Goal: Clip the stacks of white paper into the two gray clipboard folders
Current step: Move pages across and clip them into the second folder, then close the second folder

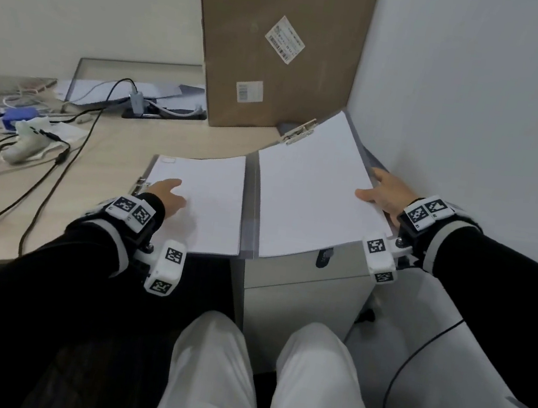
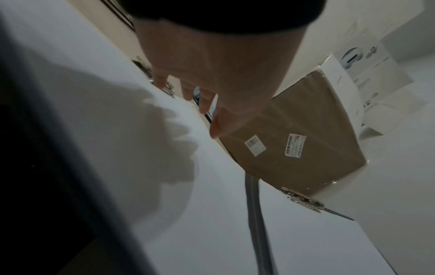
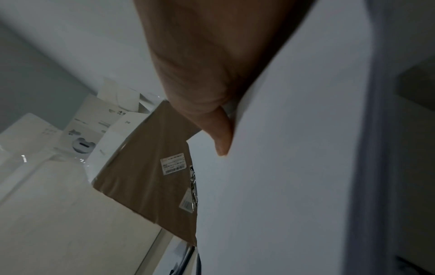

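Our right grip point(image 1: 384, 194) is pinching the right edge of the right stack of white paper point(image 1: 314, 193), thumb on top and fingers curled under the sheets and the gray folder edge, lifting that side so the stack is tilting up toward the wall. Our left grip point(image 1: 168, 195) is hovering flat and relaxed, fingers apart, just over the left stack of white paper point(image 1: 206, 198), casting a shadow on it and holding nothing. The left stack is lying flat in the left gray clipboard folder point(image 1: 149, 166) at the counter's point(image 1: 123, 148) front right corner; its metal clip point(image 1: 141, 183) is sitting by our left fingers. The right gray clipboard folder point(image 1: 369, 157) is extending past the counter's right edge over a white cabinet point(image 1: 304, 288), with its clip point(image 1: 300, 131) at the far end gripping the paper. A brown cardboard box point(image 1: 282, 50) is standing at the counter's back edge, beside tangled cables point(image 1: 62, 140).
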`<action>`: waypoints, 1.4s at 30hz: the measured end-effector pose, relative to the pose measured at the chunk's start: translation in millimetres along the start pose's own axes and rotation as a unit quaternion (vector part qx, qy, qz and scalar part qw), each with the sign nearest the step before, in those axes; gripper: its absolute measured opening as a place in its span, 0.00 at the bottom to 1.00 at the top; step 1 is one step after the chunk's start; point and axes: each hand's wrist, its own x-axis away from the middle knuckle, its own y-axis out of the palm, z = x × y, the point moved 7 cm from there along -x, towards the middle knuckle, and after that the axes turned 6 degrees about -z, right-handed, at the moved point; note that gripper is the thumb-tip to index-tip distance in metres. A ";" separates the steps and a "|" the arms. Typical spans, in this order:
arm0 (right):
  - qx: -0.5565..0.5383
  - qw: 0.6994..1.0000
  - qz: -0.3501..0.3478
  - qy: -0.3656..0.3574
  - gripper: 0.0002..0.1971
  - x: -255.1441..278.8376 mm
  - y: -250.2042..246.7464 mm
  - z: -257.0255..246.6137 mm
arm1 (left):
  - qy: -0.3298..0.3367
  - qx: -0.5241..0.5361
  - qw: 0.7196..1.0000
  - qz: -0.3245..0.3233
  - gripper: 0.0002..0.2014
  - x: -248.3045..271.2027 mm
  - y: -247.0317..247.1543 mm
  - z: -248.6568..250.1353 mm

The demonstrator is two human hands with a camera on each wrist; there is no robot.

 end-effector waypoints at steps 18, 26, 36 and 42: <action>0.067 0.997 0.041 -0.008 0.24 -33.0 -1.0 0.9 | -0.197 0.095 0.972 0.084 0.29 -18.2 -44.4 -46.2; 0.082 0.996 0.037 -0.019 0.21 -31.4 -4.7 -17.5 | -0.092 0.018 0.992 0.081 0.22 8.8 -103.5 28.0; -0.085 0.996 0.001 0.001 0.22 -9.2 7.3 -42.3 | 0.156 0.365 0.918 0.015 0.34 62.0 -92.0 114.5; -0.297 0.949 -0.102 -0.025 0.17 15.1 27.3 -66.1 | 0.253 0.331 0.901 -0.116 0.39 87.3 -31.1 170.6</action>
